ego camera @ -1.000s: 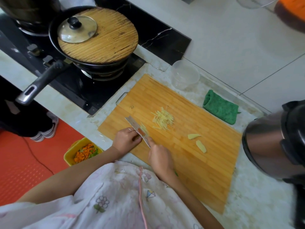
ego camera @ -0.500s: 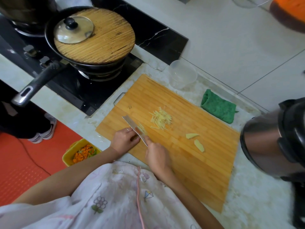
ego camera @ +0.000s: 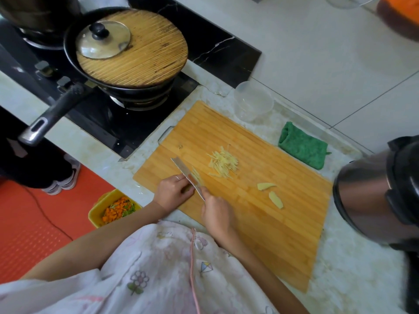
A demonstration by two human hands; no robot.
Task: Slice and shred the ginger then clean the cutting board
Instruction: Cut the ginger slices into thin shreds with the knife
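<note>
A bamboo cutting board [ego camera: 260, 234] lies on the marble counter. A pile of ginger shreds [ego camera: 223, 162] sits near the board's middle, and two ginger slices [ego camera: 271, 192] lie to its right. My right hand [ego camera: 216, 211] grips the handle of a knife [ego camera: 187, 175] whose blade points up-left over the board's near-left part. Fresh ginger shreds [ego camera: 197, 176] lie against the blade's right side. My left hand [ego camera: 173, 190] has curled fingers pressed on a ginger piece at the blade's left side; the piece itself is mostly hidden.
A clear plastic bowl [ego camera: 252, 99] stands behind the board, a folded green cloth [ego camera: 302, 147] to its right, a steel kettle [ego camera: 371, 196] at the far right. A black pan [ego camera: 127, 51] with bamboo mat and glass lid sits on the stove. A yellow bin [ego camera: 113, 209] stands below the counter edge.
Hands and knife stay at the same spot on the board, with the blade shifting slightly in a cutting stroke. The view has drifted a little.
</note>
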